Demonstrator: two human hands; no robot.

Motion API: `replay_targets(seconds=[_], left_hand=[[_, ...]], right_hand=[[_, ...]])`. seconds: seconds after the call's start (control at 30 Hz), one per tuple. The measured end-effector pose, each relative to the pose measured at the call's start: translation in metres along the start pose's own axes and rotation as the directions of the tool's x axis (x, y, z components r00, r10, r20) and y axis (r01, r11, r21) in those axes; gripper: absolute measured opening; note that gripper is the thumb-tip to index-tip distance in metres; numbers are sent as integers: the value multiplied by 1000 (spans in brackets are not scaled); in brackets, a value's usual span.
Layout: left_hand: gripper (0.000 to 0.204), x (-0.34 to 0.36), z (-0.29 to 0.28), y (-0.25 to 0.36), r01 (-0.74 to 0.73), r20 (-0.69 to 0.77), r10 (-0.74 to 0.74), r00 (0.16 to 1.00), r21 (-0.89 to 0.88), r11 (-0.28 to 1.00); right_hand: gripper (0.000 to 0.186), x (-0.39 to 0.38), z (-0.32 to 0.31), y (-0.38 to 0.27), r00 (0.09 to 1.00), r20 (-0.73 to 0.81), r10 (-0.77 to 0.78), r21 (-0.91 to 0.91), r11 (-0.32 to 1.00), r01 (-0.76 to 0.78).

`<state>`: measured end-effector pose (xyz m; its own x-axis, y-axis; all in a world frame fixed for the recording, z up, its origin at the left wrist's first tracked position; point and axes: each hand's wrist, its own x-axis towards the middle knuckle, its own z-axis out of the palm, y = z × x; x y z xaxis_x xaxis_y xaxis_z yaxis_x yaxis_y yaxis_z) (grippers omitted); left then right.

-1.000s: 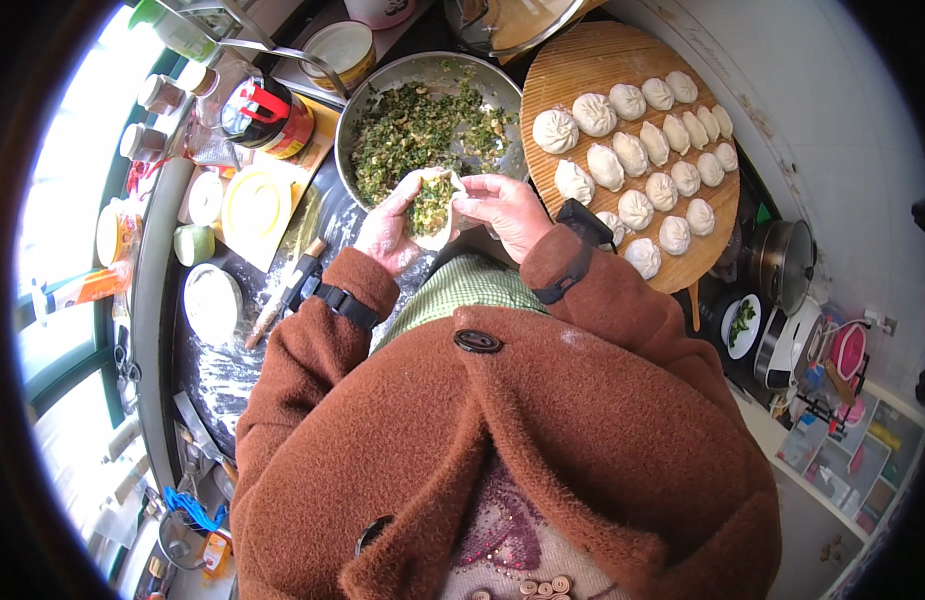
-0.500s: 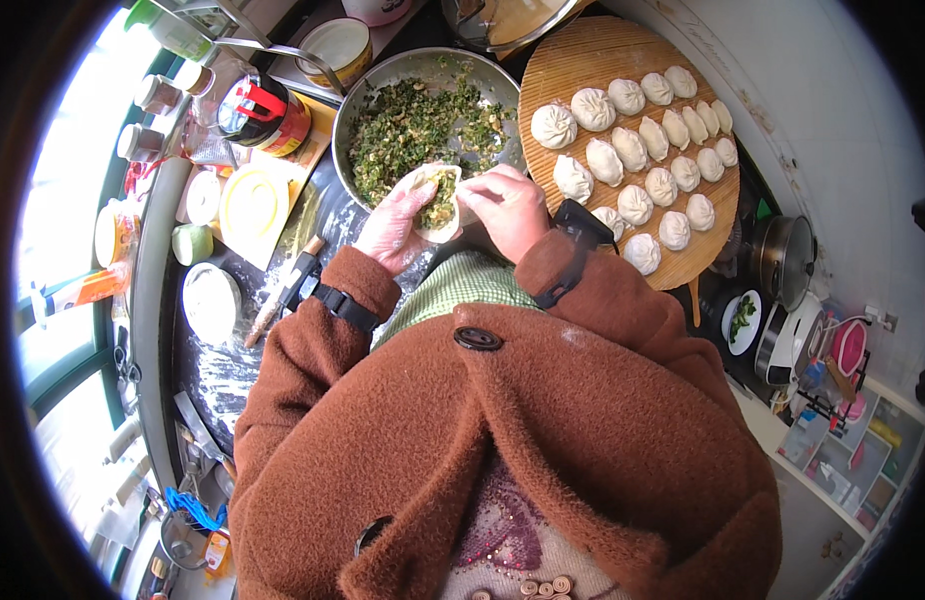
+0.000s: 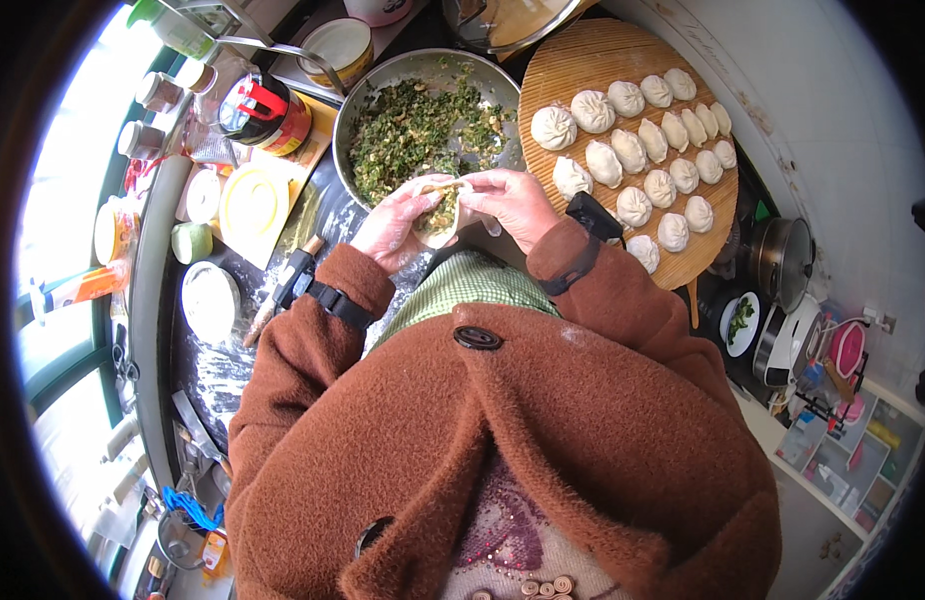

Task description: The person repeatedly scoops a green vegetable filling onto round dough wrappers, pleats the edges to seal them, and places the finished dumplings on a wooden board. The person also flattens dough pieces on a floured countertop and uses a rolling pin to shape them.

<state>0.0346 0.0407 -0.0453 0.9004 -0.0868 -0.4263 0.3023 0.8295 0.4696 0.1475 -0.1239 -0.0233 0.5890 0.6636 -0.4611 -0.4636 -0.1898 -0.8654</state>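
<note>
Just in front of my body, my left hand (image 3: 394, 226) cradles a dough wrapper (image 3: 440, 238) with green chopped filling showing inside it. The fingers of my right hand (image 3: 518, 205) pinch the wrapper's right edge. Part of the wrapper is hidden behind my fingers. Right behind my hands stands a wide metal pan (image 3: 348, 172) holding chopped green filling (image 3: 408, 130). To the right, a round wooden board (image 3: 573, 75) bears several rows of shaped buns and dumplings (image 3: 635, 206).
A floury dark counter (image 3: 208, 375) lies to the left, with a rolling pin (image 3: 263, 318) and a white bowl of flour (image 3: 211, 302). Behind them are a red-lidded jar (image 3: 268, 112) and a yellow lid (image 3: 253, 203). A lidded pot (image 3: 786, 255) and a plate of greens (image 3: 740, 320) stand at right.
My right hand has shifted slightly, its fingers now spread along the wrapper's edge. The wrapper's top edge is drawn up more over the filling. My left hand keeps its hold.
</note>
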Motion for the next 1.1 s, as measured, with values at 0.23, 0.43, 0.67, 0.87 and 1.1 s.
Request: replay_targets(seconds=[0.23,0.43,0.67,0.87,1.1], left_hand=[[37,5,4,-4,3,-98,-9,995,-56,998],[31,10,6,-12,-76,-197,87,977,63,995],[29,3,15,-6,-6,-238,72,968,266,964],[39,3,19,-2,0,-196,60,979,293,956],[42,1,11,18,41,-132,-18,991,176,984]], right_hand=[[18,-2,10,9,964,-149,-222,-350,923,159],[9,-8,16,10,720,106,-685,-669,487,562],[13,-4,15,6,905,1,-426,-415,823,388],[21,2,7,15,891,54,-450,-574,716,397],[16,-4,5,13,965,-149,-218,-239,955,179]])
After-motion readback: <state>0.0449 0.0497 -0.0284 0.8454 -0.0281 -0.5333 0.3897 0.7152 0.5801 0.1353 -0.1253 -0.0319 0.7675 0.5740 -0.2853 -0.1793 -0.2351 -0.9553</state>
